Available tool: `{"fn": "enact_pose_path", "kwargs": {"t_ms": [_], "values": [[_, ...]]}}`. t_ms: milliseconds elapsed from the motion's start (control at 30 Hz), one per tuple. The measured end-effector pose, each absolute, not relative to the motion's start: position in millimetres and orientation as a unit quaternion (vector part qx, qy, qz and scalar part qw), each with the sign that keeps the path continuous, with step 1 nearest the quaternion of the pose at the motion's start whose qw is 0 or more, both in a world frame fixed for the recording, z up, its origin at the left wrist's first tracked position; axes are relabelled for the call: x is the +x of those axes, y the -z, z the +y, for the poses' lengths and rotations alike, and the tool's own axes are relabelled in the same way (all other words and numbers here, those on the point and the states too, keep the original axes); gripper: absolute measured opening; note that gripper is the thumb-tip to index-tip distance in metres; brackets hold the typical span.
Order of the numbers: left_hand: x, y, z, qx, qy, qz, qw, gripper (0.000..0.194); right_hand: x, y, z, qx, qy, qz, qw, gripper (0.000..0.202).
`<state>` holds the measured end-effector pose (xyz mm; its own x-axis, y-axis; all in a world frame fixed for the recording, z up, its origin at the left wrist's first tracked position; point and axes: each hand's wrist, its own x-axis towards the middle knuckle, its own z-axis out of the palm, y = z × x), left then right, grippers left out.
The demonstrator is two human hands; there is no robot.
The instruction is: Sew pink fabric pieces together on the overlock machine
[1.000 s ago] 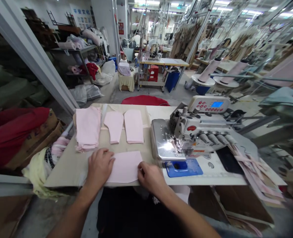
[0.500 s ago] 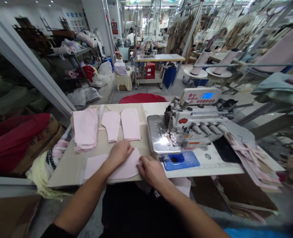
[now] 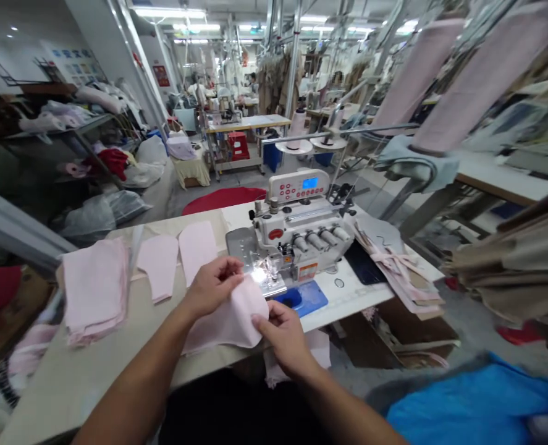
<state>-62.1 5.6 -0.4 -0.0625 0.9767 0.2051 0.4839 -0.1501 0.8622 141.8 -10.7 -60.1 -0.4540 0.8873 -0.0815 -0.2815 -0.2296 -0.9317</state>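
Observation:
Between my hands a pink fabric piece (image 3: pixel 236 318) is lifted at its right end, just in front of the overlock sewing machine (image 3: pixel 296 228). My left hand (image 3: pixel 215 284) pinches its upper edge beside the machine's metal plate. Thumb and fingers of my right hand (image 3: pixel 280 334) grip its right edge, near the blue pad (image 3: pixel 304 298). The rest of the piece slopes down to the table. Two cut pink pieces, a narrow-ended one (image 3: pixel 159 262) and a rounded one (image 3: pixel 198 247), lie flat behind my left arm.
A thick stack of pink pieces (image 3: pixel 95 287) lies at the table's left. Right of the machine are a dark phone-like slab (image 3: pixel 366 266) and bundled pink strips (image 3: pixel 401 269). Thread cones (image 3: pixel 477 74) stand at upper right; a cardboard box (image 3: pixel 408 340) sits below the table.
My view has turned to the right. The pink piece lay flat under my hands before; now its right end is raised, held by both hands closer to the machine.

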Motion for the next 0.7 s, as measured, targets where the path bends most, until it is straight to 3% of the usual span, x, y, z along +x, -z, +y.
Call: {"fn": "enact_pose_path", "kwargs": {"t_ms": [167,267,533,700], "values": [[-19,10,29,0.671,-0.364,0.646,0.008,0.004,148,73,-5,-0.361,-0.736,-0.376,0.433,0.032],[-9,10,24,0.663,-0.327,0.671,-0.056,0.011,144,77,-5,-0.356,-0.742,-0.362,0.438,0.034],[-9,5,4,0.753,-0.371,0.540,0.058,0.010,142,80,-19,-0.339,-0.754,-0.386,0.408,0.040],[-11,5,8,0.740,-0.380,0.552,0.061,0.008,138,77,-15,-0.349,-0.752,-0.378,0.412,0.041]]}}
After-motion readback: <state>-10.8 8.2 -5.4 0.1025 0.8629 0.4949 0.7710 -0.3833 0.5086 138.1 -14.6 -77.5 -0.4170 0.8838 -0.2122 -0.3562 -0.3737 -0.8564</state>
